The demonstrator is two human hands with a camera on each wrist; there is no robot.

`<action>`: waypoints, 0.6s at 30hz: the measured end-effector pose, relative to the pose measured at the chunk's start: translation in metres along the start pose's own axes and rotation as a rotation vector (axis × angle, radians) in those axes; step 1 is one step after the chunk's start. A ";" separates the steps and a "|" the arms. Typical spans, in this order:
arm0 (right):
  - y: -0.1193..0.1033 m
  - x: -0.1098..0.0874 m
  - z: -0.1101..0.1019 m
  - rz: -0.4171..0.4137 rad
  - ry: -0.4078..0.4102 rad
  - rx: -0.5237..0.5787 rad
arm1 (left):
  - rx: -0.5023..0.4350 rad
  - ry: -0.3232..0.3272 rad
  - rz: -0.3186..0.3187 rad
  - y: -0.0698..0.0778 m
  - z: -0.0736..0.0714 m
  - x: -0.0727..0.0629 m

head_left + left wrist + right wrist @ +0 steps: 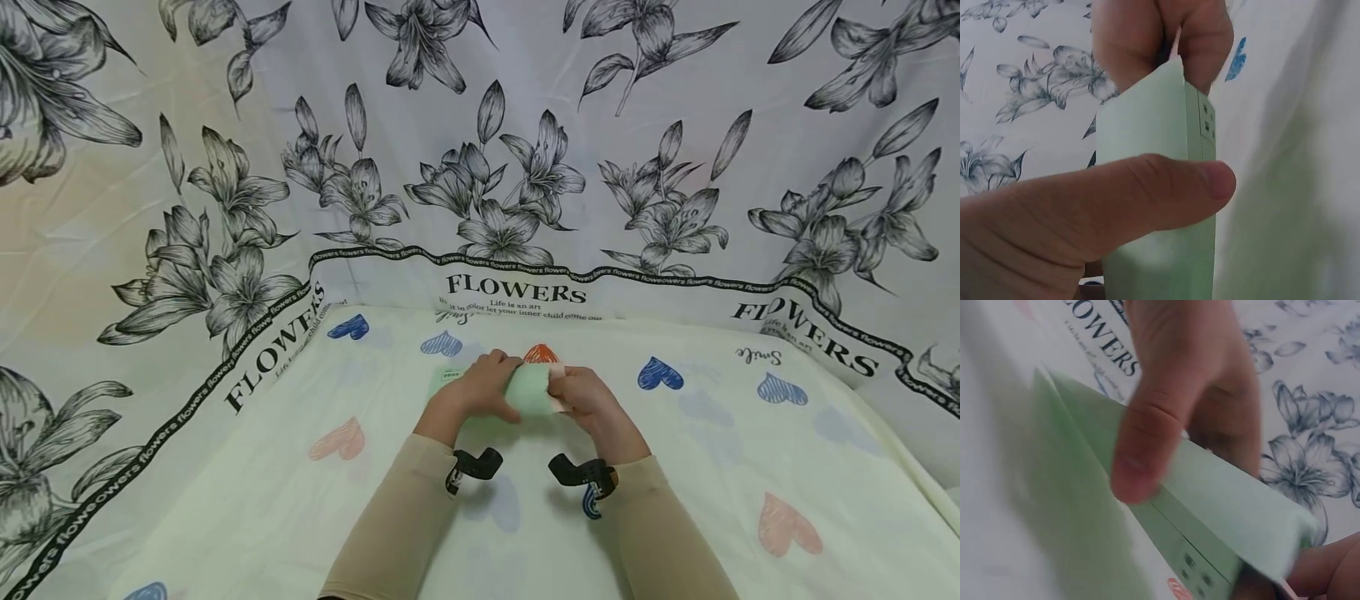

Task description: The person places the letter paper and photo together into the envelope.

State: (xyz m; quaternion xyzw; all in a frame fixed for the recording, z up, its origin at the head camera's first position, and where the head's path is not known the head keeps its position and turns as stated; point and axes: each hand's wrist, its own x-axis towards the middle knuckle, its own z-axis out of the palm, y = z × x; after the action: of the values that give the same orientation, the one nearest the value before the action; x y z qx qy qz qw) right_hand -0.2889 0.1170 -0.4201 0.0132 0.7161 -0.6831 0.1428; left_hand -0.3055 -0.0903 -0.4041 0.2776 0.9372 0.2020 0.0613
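Observation:
My left hand (480, 387) grips a long, light green cardboard box (531, 390), held just over the bed-like patterned cloth. Its thumb (1166, 187) lies across the box in the left wrist view, and the other fingers are mostly hidden behind it. At the box's right end, my right hand (596, 408) pinches a thin, pale pink piece (557, 387) between thumb and fingers. Only a narrow edge of that piece shows in the left wrist view, so I cannot tell whether it is a flap or something inside. Small dark marks are printed on the box's narrow side.
Beneath the hands spreads a pale cloth (420, 533) printed with hearts. Behind it stands a white curtain-like fabric (585, 225) with black lilies and lettering. A black device (480, 463) is strapped to the left wrist, another black device (573, 472) to the right.

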 end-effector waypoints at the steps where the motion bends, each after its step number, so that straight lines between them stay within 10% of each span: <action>1: 0.000 0.000 0.001 -0.004 -0.012 -0.020 | 0.011 -0.001 0.010 0.002 0.001 0.000; 9: 0.001 0.000 0.002 0.015 -0.104 -0.035 | 0.019 -0.022 -0.041 0.006 0.003 -0.001; 18: -0.013 -0.001 -0.014 0.024 0.001 -0.035 | 0.063 0.014 -0.138 -0.005 -0.004 -0.007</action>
State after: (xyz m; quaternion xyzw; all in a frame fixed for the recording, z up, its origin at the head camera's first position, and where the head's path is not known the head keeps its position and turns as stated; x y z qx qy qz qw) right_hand -0.2929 0.1298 -0.4064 0.0197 0.7277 -0.6688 0.1509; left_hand -0.3034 -0.0989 -0.4022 0.2125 0.9605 0.1696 0.0596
